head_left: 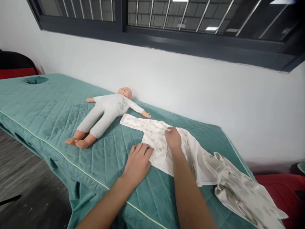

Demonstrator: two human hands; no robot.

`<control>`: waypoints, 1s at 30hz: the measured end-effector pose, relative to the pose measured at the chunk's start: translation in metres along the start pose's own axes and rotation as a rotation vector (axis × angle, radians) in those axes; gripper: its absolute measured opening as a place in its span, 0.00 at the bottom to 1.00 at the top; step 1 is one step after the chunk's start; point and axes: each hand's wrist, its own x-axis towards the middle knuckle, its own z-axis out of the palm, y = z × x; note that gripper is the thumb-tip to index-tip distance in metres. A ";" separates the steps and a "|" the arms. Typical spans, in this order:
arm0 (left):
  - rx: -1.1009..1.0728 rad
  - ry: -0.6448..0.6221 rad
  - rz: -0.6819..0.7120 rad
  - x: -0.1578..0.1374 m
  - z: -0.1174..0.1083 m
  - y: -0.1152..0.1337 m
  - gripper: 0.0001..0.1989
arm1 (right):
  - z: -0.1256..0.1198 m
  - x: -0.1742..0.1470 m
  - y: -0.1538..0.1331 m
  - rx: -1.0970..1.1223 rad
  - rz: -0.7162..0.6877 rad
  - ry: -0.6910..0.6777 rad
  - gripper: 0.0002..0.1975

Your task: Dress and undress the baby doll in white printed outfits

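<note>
A white baby shirt (154, 133) with a small print lies spread on the green quilted bed cover (114, 152), one sleeve pointing toward the doll. My left hand (139, 159) is at the shirt's near side edge, its bent fingers and thumb closed on the cloth there. Higher up, on the shirt's front near the neckline, my right hand (173, 138) has its fingers curled against the fabric in a pinch; its fingertips are partly hidden. A baby doll (111, 106) in a white bodysuit lies on its back left of the shirt, arms spread and feet bare.
A crumpled printed baby cloth (243, 190) lies at the bed's right end. The bed has a face hole (36, 80) at the far left. Behind stands a white wall (190, 86) under a barred window. Red chairs (281, 190) stand beyond both ends.
</note>
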 end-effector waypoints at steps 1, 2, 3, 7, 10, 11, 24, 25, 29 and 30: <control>-0.012 -0.014 0.021 0.000 -0.001 0.001 0.19 | 0.000 -0.001 0.000 -0.008 -0.003 0.001 0.18; -0.021 -0.024 0.026 0.000 -0.001 0.001 0.17 | 0.000 -0.001 -0.001 -0.016 -0.005 0.002 0.18; -0.025 -0.030 0.021 0.000 -0.001 0.001 0.15 | 0.001 -0.002 -0.001 -0.026 -0.007 0.001 0.18; 0.021 -0.045 0.014 0.000 0.000 0.002 0.09 | 0.001 -0.003 -0.003 -0.056 -0.016 -0.011 0.17; 0.068 -0.073 0.092 0.005 -0.001 0.003 0.06 | 0.002 -0.003 -0.002 -0.073 -0.018 -0.014 0.17; 0.078 -0.087 0.129 0.007 -0.002 0.003 0.05 | 0.002 -0.002 -0.002 -0.077 -0.019 -0.015 0.17; -0.045 -0.253 0.199 0.019 0.000 -0.001 0.07 | 0.002 0.001 0.001 -0.010 0.000 -0.010 0.19; -0.077 -0.240 0.165 0.019 0.001 -0.001 0.09 | 0.001 0.003 0.001 0.018 -0.001 -0.014 0.18; -0.371 0.008 -0.194 0.020 0.006 -0.008 0.13 | -0.005 0.012 -0.002 0.204 -0.065 -0.073 0.20; -0.452 0.127 -0.345 0.019 0.007 -0.012 0.13 | -0.006 0.013 -0.004 0.297 -0.107 -0.111 0.22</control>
